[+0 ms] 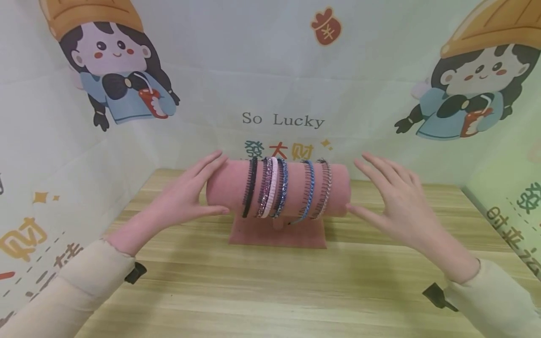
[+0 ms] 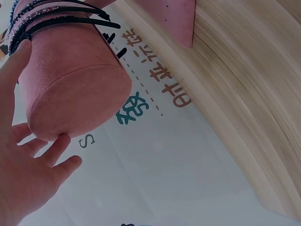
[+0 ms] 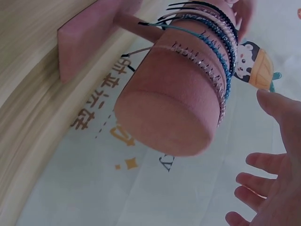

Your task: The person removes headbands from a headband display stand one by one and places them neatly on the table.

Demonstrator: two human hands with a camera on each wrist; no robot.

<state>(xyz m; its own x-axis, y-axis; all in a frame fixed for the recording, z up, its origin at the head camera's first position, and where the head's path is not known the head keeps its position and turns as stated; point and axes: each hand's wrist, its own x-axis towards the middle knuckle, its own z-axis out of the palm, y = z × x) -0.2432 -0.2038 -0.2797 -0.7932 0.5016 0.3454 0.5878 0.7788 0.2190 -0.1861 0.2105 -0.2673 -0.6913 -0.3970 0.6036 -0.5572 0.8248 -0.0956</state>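
Observation:
A pink padded headband stand (image 1: 226, 185), a horizontal roll on a flat base, stands on the table. Several toothed headbands hug the roll: a black one (image 1: 250, 190), a glittery pink-purple one, a pale pink one (image 1: 272, 188), a dark blue glittery one (image 1: 283, 188), a bright blue one (image 1: 312, 188) and a silvery one (image 1: 327, 188). At the roll's left end is my left hand (image 1: 186, 195), fingers and thumb spread around it; the fingertips appear to touch the roll. My right hand (image 1: 401, 206), fingers spread, is beside the right end, apart from it in the right wrist view.
The wood-grain table (image 1: 270, 286) extends in front of the stand and to both sides. Behind it hangs a pale printed cloth (image 1: 236, 84) with cartoon figures and lettering, which also covers the sides.

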